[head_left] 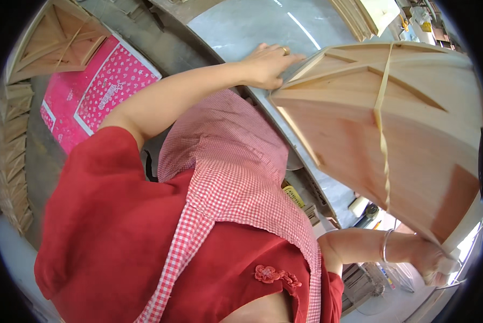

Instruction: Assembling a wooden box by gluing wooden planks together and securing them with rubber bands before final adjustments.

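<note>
A large light-wood crate (360,126) with crossed slats on one face is tilted up over the worktable. A twisted yellowish strap (382,124) runs down across it. My left hand (268,65), with a ring on one finger, grips its near left corner, the thumb apart from the fingers. At its lower right corner is my right hand (434,264), fingers curled at the edge and partly hidden by the wood and the picture's rim. A bracelet circles the right wrist.
The grey worktable (252,27) runs diagonally beneath the crate. Stacked wooden pieces (355,19) lie at its far side. On the left are another strapped wooden crate (61,43), a pink patterned package (109,86) and a row of stacked wooden pieces (14,156).
</note>
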### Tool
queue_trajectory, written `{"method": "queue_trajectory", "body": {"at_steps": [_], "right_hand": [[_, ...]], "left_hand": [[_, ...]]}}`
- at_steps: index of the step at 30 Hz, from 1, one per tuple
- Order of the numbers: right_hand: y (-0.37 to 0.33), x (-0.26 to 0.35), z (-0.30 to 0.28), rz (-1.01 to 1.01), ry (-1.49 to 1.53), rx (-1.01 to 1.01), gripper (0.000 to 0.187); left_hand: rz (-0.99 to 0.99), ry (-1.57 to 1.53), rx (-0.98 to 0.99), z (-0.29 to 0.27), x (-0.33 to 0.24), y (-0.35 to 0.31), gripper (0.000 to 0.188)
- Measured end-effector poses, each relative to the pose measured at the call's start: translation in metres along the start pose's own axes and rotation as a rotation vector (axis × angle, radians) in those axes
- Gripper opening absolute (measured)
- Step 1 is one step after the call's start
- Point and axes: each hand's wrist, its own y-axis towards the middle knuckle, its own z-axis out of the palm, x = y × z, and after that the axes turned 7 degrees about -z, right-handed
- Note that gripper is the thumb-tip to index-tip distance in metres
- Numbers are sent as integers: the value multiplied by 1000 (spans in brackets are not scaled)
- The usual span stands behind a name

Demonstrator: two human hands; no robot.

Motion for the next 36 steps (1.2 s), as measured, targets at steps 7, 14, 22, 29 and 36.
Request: {"method": "queue_trajectory", "body": {"at_steps": [7, 14, 22, 29, 36], "right_hand": [[9, -16, -5, -26, -104, 10, 12], [-5, -3, -3, -41, -75, 19, 18], [-11, 16, 13, -21, -37, -36, 26], [-10, 27, 2, 110, -85, 81, 21], [-8, 31, -3, -500, -590, 333, 15]], "left_hand": [[139, 140, -165, 10, -1, -38, 52], [188, 73, -224, 19, 4, -28, 37], [161, -378, -530, -68, -52, -22, 32], [984, -537, -937, -210, -213, 22, 39], [1157, -472, -859, -230, -223, 37, 18]]}}
